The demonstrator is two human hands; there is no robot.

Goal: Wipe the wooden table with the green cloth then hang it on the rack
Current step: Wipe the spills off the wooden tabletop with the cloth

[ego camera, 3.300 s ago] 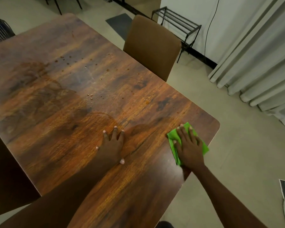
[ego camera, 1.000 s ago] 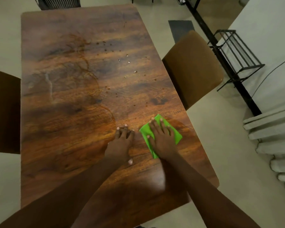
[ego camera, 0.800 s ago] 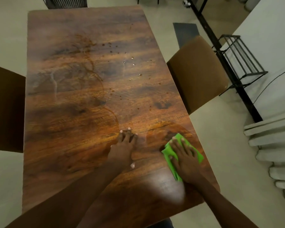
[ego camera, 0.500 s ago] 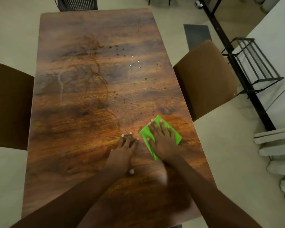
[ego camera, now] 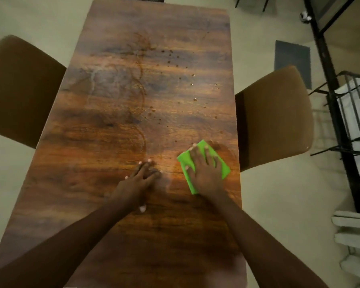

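1. Head view showed a bright green cloth (ego camera: pixel 222 168), folded into a flat rectangle, lying on the near right part of the wooden table (ego camera: pixel 116 125), close to its right edge.
2. Right hand (ego camera: pixel 204 173) lay flat on top of the cloth, fingers straight and spread, pressing it down without gripping.
3. Left hand (ego camera: pixel 136 187) rested palm down on bare wood just left of the cloth, fingers straight and close together, holding nothing.
4. Beyond the hands, the glossy, dark-grained tabletop carried small round droplets (ego camera: pixel 193 99) and curved damp streaks (ego camera: pixel 140 90).
5. Two brown chairs with smooth rounded backs stood at the table's sides, the left chair (ego camera: pixel 19 90) and the right chair (ego camera: pixel 274 117).
6. At far right stood a black metal rack (ego camera: pixel 341 113) of thin bars, on a pale floor (ego camera: pixel 279 204).
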